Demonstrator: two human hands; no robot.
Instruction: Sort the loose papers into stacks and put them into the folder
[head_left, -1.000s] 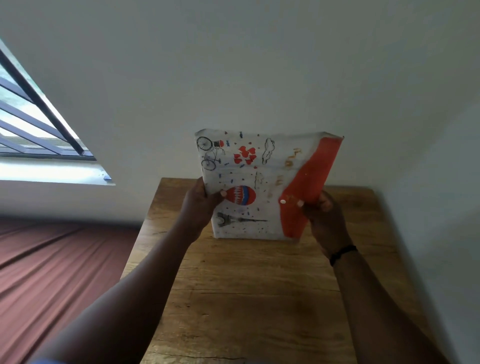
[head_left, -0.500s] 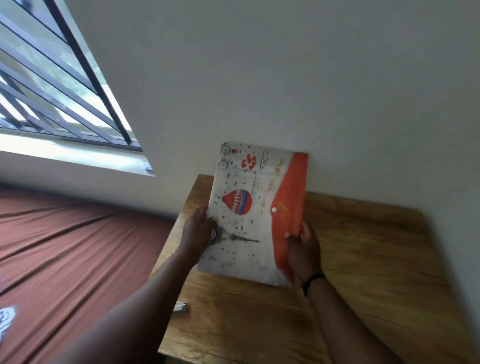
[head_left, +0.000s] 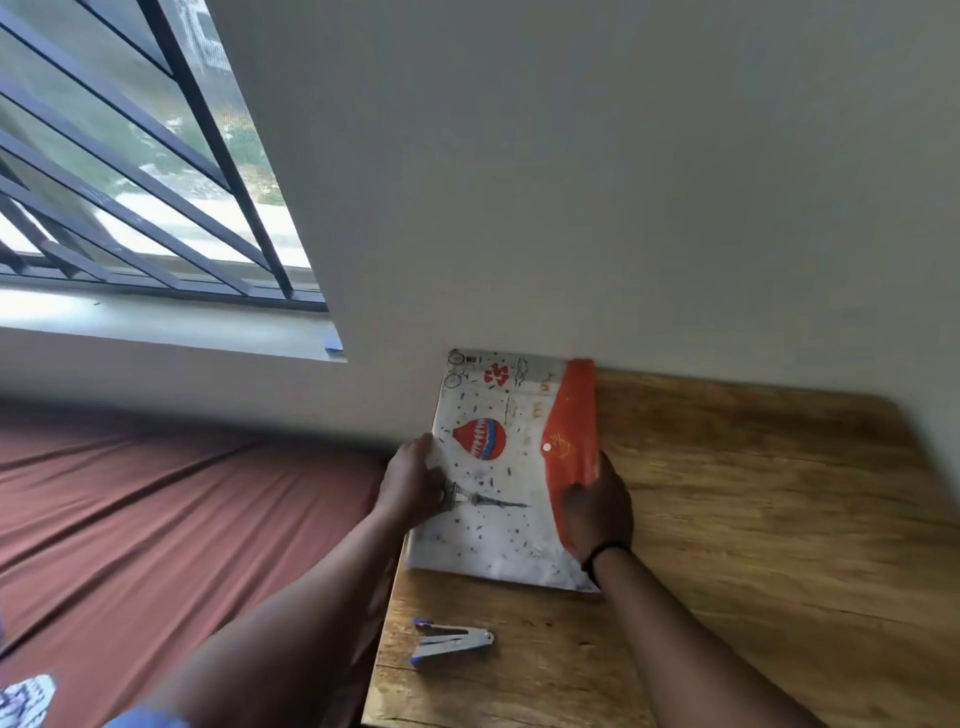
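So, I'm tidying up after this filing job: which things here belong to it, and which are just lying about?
Part of the job:
- printed snap-button folder, gripped by left hand and right hand

Just lying about:
- stapler on the wooden table
- blue scrap on the windowsill

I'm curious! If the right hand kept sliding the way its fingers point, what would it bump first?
Probably the wall. The right hand points up along the folder, whose far edge seems to meet it.
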